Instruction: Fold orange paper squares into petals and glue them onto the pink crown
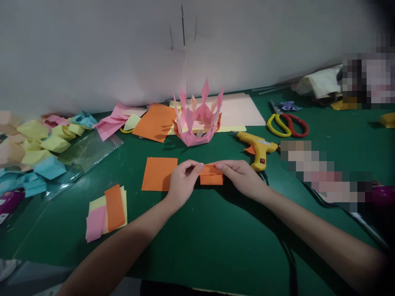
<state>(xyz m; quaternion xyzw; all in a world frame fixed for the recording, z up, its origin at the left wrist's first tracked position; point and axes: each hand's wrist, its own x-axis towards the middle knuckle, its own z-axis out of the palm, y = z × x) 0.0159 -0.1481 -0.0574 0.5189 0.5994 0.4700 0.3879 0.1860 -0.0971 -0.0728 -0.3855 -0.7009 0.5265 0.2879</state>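
Observation:
My left hand (182,181) and my right hand (241,176) meet over a folded orange paper (211,178) lying on the green table (216,238). Both hands pinch its upper edge with curled fingers. A flat orange square sheet (158,173) lies just left of my left hand. Behind the hands stands a pink folded paper crown (199,119).
A yellow glue gun (257,149) lies right of the hands, its black cord running toward me. Scissors (286,124) with yellow and red handles lie farther right. Folded pastel paper pieces (40,148) are heaped at the left beside a clear bag (86,154). Small paper strips (106,211) lie near left.

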